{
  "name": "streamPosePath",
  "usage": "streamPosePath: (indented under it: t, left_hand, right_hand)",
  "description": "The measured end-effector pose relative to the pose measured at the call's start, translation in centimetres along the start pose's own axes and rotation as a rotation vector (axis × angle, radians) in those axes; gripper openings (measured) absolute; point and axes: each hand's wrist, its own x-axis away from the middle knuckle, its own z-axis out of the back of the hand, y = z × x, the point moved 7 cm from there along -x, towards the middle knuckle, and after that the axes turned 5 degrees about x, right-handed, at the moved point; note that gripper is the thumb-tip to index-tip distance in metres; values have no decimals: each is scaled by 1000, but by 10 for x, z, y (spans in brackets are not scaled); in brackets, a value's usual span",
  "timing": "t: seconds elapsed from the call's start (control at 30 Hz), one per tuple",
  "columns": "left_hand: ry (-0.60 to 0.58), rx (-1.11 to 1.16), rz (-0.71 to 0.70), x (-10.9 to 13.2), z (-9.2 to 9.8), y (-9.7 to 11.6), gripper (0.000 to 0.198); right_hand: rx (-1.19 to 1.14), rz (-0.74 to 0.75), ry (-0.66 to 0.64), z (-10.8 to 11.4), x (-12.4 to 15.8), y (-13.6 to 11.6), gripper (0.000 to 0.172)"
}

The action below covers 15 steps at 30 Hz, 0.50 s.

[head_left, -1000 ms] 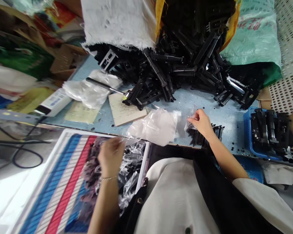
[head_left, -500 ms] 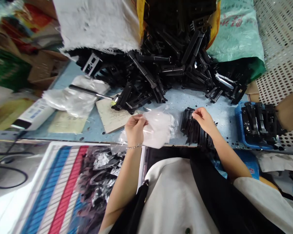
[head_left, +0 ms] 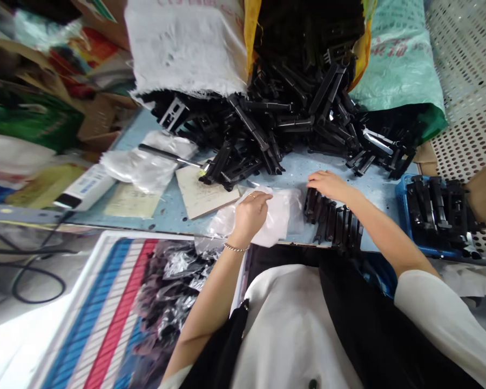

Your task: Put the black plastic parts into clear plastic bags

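Note:
My left hand [head_left: 251, 215] rests on a stack of clear plastic bags [head_left: 281, 216] at the front edge of the light blue table [head_left: 295, 168], fingers curled and pinching the top bag. My right hand [head_left: 328, 185] lies over the far end of a row of black plastic parts [head_left: 335, 224] lined up beside the bags, fingers bent down onto them. A big heap of the same black parts [head_left: 283, 119] spills from a sack at the back of the table.
A blue basket [head_left: 405, 189] holding black parts stands at the right. A striped woven bag [head_left: 117, 308] with bagged parts sits on the floor at lower left. More clear bags [head_left: 146, 165], a card [head_left: 200, 192] and a screwdriver [head_left: 166, 154] lie left of the heap.
My left hand came up from the striped bag on the floor to the stack of clear bags. My right hand left the bags and moved onto the row of black parts.

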Motion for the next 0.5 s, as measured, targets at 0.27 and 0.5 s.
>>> streamPosePath:
  t: [0.27, 0.5]
  left_hand:
    - [14, 234, 63, -15, -36, 10, 47]
    - [-30, 336, -189, -21, -78, 34, 56]
  right_hand:
    - [-1164, -437, 325, 19, 95, -1, 31]
    - [-2306, -548, 77, -71, 124, -115, 31]
